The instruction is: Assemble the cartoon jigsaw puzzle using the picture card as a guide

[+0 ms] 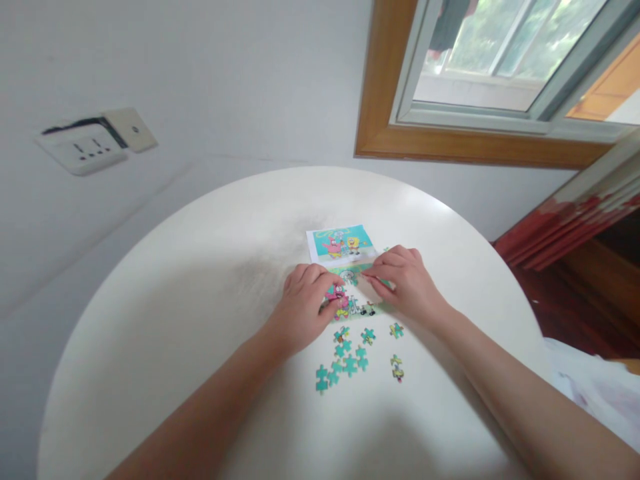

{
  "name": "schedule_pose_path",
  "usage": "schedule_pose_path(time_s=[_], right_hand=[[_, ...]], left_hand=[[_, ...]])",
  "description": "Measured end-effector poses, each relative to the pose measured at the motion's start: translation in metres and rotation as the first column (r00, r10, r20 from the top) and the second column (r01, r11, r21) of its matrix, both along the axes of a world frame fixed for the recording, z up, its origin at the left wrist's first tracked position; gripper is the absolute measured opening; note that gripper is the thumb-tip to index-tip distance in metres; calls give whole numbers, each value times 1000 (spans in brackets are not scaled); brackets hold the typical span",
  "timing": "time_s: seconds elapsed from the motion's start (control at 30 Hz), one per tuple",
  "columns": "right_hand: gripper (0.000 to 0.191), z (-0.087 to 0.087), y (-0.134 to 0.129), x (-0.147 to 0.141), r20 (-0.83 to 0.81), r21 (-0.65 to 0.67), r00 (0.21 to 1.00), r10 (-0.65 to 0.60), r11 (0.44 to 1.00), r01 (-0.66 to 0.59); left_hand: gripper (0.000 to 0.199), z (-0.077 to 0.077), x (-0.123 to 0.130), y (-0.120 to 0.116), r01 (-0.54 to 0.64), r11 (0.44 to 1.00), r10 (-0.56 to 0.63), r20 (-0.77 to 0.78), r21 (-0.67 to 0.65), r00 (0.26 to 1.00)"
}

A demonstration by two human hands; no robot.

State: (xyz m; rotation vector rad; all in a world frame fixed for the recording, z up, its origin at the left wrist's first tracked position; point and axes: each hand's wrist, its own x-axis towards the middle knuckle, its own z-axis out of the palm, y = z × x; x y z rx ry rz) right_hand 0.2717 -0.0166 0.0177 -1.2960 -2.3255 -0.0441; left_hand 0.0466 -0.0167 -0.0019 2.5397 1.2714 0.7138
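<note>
A partly assembled jigsaw puzzle (353, 309) with cartoon figures lies on the table, with a white gap showing in its middle and right. My left hand (307, 307) rests over its left edge, thumb and index finger apart on the pink figure. At the upper right of the puzzle is my right hand (405, 277), its thumb and index finger pinched together on what looks like a puzzle piece, mostly hidden by the fingertips. Directly behind the puzzle lies a printed reference picture (345, 241) of the same figures.
Several loose teal puzzle pieces (350, 363) are spread in front of the puzzle, with joined yellowish pieces (397, 368) to their right. The round white table (200, 280) stands against a wall with a socket (83, 148) and a wood-framed window (475, 143).
</note>
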Motion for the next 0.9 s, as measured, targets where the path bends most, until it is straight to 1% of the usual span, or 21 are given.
schedule_pose_path(time_s=[0.07, 0.1, 0.2, 0.27, 0.4, 0.47, 0.57, 0.7, 0.8, 0.9], right_hand=[[17, 5, 0, 5, 77, 47, 997, -20, 999, 17], [16, 6, 0, 6, 123, 51, 992, -15, 999, 9], [12, 9, -4, 3, 231, 11, 972, 29, 999, -32], [12, 9, -7, -1, 256, -16, 965, 57, 998, -55], [13, 9, -9, -5, 227, -62, 969, 95, 995, -82], [12, 10, -8, -2, 193, -107, 977, 93, 992, -73], [13, 9, -6, 2, 163, -155, 986, 40, 988, -14], [16, 4, -6, 4, 151, -175, 988, -39, 982, 65], [22, -2, -4, 3, 100, -209, 993, -63, 974, 83], [19, -7, -2, 3, 46, -265, 996, -75, 960, 85]], left_hand=[[20, 0, 0, 0, -1, 1000, 1, -4, 2, 1000], [20, 0, 0, 0, -3, 1000, 3, -7, 1, 1000], [21, 0, 1, 0, -9, 1000, 9, -14, 0, 1000], [21, 0, 0, 0, -10, 1000, 10, -21, 0, 1000], [22, 0, 0, 0, -7, 1000, 7, -30, 2, 1000], [23, 0, 0, 0, -7, 1000, 7, -28, 0, 1000], [22, 0, 0, 0, -7, 1000, 7, -30, -6, 1000], [23, -1, 0, 1, -4, 1000, 4, -33, -4, 999], [24, -2, -1, 2, -3, 1000, 3, -28, 7, 1000], [24, -3, -1, 2, 8, 1000, -7, -22, 14, 1000]])
